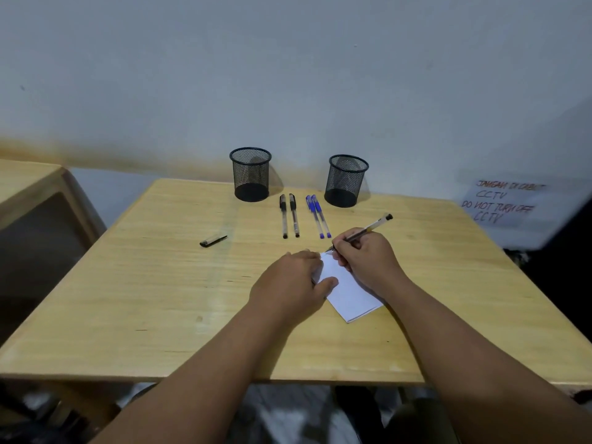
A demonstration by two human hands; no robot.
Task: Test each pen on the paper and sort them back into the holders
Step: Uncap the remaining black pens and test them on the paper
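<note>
Centre frame: paper (347, 291) was pinned flat to the tabletop (160, 283) by the spread left hand (290, 283); pen (368, 228) was pinched in the right hand (365, 257), tip at the paper's top corner. A light, short stroke was judged best.

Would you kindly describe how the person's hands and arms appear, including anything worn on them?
Both arms are bare from hand to the frame's lower edge: no sleeves show. The left hand and right hand carry no gloves, and no rings, watch or bracelets are visible.
</note>
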